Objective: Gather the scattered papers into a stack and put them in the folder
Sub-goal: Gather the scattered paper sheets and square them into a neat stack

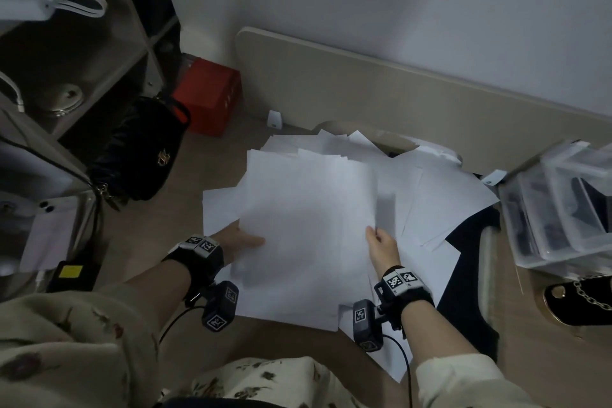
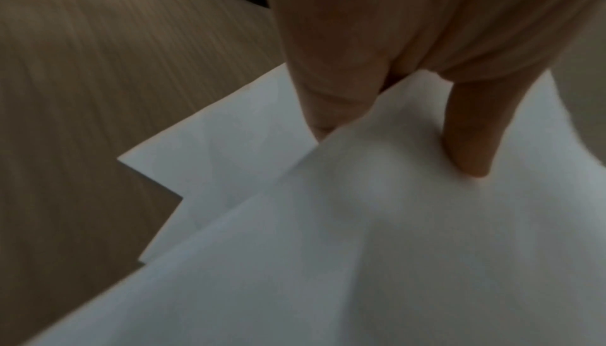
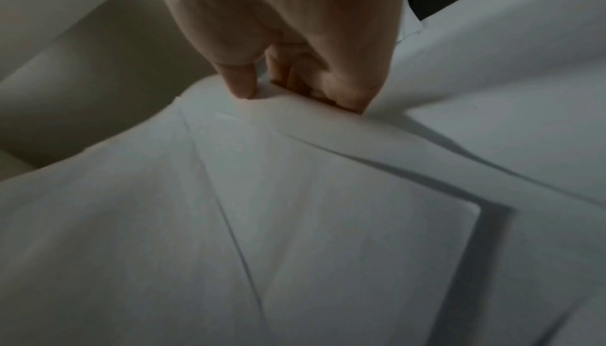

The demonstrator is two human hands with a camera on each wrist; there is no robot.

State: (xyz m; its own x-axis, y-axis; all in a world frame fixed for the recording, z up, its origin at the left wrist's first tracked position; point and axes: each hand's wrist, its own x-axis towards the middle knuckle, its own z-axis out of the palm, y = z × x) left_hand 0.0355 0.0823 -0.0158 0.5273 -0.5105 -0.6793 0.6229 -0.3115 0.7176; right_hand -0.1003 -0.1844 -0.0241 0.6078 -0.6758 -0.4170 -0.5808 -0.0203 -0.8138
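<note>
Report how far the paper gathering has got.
Done: a rough bundle of papers is gathered, edges uneven. In hand: the left hand and right hand each hold a side of it. Left: loose sheets lie spread to the right over a dark item; squaring the stack, then filing. No folder can be clearly identified.

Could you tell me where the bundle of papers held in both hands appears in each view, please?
Head: bundle of papers at centre, left hand and right hand at its sides.
Left wrist: fills the lower right, under the thumb.
Right wrist: fills the lower frame.
Shared landmark: the wooden floor.
</note>
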